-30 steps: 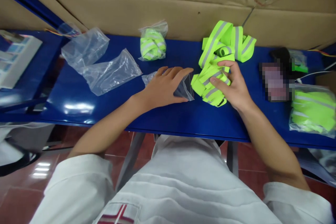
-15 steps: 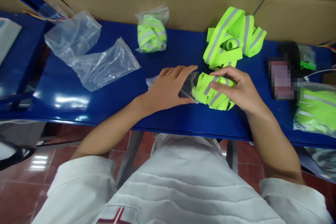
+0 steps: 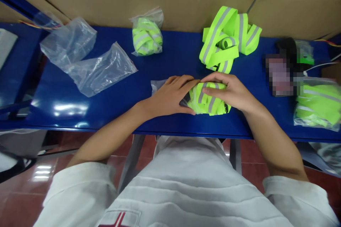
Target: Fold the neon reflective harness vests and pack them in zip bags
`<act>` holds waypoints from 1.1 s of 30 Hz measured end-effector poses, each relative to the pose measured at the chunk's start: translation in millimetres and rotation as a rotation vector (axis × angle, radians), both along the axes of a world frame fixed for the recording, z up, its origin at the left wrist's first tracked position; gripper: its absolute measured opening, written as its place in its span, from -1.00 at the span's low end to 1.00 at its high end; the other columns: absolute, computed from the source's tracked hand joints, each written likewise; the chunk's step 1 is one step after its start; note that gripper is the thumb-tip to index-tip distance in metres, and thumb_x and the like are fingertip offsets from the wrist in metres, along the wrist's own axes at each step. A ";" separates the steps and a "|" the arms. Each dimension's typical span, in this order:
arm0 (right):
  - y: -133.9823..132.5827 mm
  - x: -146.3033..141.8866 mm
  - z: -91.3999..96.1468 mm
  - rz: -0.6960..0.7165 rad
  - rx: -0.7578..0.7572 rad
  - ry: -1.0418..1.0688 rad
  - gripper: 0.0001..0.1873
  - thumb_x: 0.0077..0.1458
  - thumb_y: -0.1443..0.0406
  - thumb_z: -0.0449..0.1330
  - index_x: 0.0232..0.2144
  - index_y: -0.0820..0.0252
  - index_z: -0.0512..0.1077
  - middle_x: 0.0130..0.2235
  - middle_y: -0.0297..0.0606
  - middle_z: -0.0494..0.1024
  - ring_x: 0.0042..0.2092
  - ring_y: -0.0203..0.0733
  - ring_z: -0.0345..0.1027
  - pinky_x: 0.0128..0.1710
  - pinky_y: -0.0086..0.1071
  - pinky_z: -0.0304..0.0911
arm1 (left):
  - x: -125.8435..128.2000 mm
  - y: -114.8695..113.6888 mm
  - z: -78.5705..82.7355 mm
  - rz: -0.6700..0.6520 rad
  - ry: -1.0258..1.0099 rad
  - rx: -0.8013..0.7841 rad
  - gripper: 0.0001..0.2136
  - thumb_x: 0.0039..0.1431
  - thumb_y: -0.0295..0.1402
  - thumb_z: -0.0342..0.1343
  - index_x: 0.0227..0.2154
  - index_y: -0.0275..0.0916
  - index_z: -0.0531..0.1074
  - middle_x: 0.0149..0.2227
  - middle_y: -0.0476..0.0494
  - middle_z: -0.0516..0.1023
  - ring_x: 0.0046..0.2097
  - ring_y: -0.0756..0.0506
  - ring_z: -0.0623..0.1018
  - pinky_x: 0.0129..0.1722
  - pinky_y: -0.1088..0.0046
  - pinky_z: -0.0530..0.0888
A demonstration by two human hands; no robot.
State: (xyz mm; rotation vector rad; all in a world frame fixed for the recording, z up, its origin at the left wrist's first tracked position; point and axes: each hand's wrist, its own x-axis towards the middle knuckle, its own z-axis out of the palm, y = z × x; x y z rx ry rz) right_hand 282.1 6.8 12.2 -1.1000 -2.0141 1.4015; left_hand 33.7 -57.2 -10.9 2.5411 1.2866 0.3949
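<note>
A folded bundle of neon yellow reflective strap (image 3: 211, 99) with grey stripes lies near the table's front edge, its left end inside the mouth of a clear plastic bag (image 3: 157, 86). My left hand (image 3: 173, 95) is wrapped over the bag, thumb below and fingers above, holding its mouth around the bundle. From the right, my right hand (image 3: 229, 90) grips the bundle with thumb on top and fingers along the far side. Most of the bag is hidden under my left hand. Behind my right hand lies a loose heap of the same strap (image 3: 221, 44).
On the blue table (image 3: 106, 110), empty clear bags (image 3: 101, 71) lie at left. A bagged strap bundle (image 3: 147, 37) stands at the back, another filled bag (image 3: 318, 104) at right. A blurred-out phone-like object (image 3: 281, 76) lies near it. Cardboard (image 3: 173, 0) lines the back edge.
My right hand has pushed the strap bundle left, further into the bag's mouth and closer to my left hand. The whole view has shifted slightly.
</note>
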 end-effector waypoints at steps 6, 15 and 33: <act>-8.0 -10.1 -10.6 -0.230 -0.073 0.105 -0.49 -0.06 -0.01 0.54 -0.15 0.07 0.51 -0.14 -0.31 0.60 -0.15 -0.11 0.49 -0.19 -0.28 0.45 | 1.7 -1.5 -3.9 0.053 0.035 0.122 -0.02 0.15 0.18 0.33 0.41 -0.42 0.17 0.35 -0.50 0.40 0.34 -0.41 0.44 0.46 -0.05 0.14; -7.0 -12.6 -14.7 -0.167 -0.038 0.115 -0.48 0.12 -0.11 0.43 -0.01 0.03 0.56 -0.03 -0.30 0.62 0.00 -0.04 0.50 -0.04 -0.25 0.44 | 13.9 -6.4 -1.6 0.198 0.055 0.145 0.03 0.14 0.22 0.30 0.46 -0.39 0.11 0.36 -0.51 0.37 0.34 -0.46 0.42 0.45 -0.04 0.15; -13.7 -18.4 -33.1 -0.085 0.277 0.095 -0.51 0.16 0.03 0.40 -0.07 0.05 0.26 -0.10 -0.28 0.41 -0.07 -0.13 0.41 -0.11 -0.25 0.43 | 24.9 -20.0 5.3 0.141 0.196 0.237 0.07 0.23 0.03 0.31 0.51 -0.48 -0.16 0.30 -0.59 0.38 0.27 -0.47 0.46 0.34 -0.03 0.30</act>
